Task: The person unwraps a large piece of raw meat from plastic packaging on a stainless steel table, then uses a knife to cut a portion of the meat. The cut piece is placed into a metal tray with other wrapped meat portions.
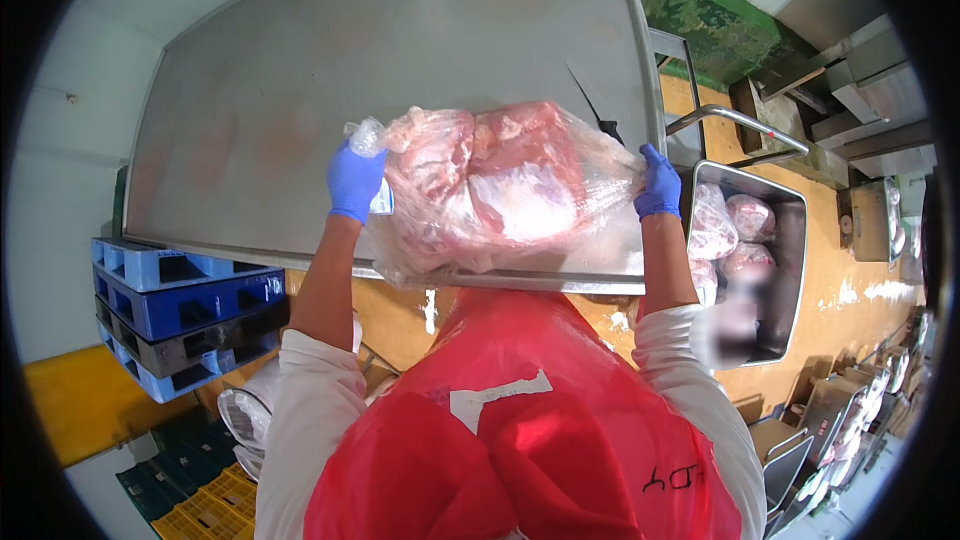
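A large clear plastic bag of pale pink and red raw meat [510,180] lies across the front of a steel table [310,40], seen in the head view. My left hand [353,178], in a blue glove, is closed on the bag's gathered left end, with a white label just beside it. My right hand [657,183], also gloved in blue, grips the stretched plastic at the bag's right end. A black-handled knife [608,130] lies on the table just behind the bag, near my right hand.
A steel cart tub [798,260] holding several bagged meat pieces stands at the right, below a tubular metal handle [760,135]. Stacked blue and dark pallets [200,305] are at the left. Green and yellow crates [200,510] sit at lower left, and more carts line the lower right.
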### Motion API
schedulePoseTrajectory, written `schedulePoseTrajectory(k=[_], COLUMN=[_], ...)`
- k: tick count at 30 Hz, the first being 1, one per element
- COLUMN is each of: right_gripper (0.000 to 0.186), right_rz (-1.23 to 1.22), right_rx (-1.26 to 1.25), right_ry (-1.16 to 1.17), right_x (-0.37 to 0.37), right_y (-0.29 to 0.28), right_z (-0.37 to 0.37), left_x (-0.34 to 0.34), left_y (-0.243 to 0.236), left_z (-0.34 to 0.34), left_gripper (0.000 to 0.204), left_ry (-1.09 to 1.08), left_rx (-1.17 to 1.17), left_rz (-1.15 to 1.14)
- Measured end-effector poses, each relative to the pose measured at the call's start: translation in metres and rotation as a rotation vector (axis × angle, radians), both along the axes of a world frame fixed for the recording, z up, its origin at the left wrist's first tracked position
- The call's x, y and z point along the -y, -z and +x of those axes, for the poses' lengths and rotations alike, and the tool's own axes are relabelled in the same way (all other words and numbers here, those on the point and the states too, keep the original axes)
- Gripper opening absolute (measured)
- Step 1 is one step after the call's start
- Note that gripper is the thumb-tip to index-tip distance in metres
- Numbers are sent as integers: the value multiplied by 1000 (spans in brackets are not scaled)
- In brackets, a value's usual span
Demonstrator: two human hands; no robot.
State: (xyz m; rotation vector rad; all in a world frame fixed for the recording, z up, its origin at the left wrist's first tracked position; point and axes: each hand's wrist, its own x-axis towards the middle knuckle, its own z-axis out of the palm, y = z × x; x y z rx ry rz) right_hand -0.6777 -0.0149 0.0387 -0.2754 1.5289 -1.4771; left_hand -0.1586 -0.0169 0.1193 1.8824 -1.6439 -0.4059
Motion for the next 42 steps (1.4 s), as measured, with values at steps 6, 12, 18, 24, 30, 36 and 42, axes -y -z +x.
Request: schedulePoseTrajectory(k=[6, 12, 18, 24, 30, 36, 42], right_gripper=[48, 46, 21, 22, 30, 36, 28], right_rz=[44, -107, -43, 319, 5, -69, -61], right_rx=[-9, -163, -513, -317, 389, 508, 31], right_ry=[-430, -577, -701, -880, -629, -731, -871], right_x=[-68, -116, -108, -121, -107, -84, -79], right_y=[-47, -22, -17, 43, 15, 25, 57], right_z=[46, 163, 133, 96, 105, 90, 90], left_x=[-86, -127, -172, -242, -200, -144, -129], left_y=[12, 37, 58, 131, 85, 72, 99], left_z=[44, -24, 15, 22, 14, -16, -27], left_gripper=[54, 35, 48, 53, 63, 42, 19], left_ry=[-104, -88, -69, -180, -22, -165, -263], left_rx=[-361, -974, -485, -48, -821, -1416, -1481], left_rz=[351, 281, 413, 353, 265, 555, 677])
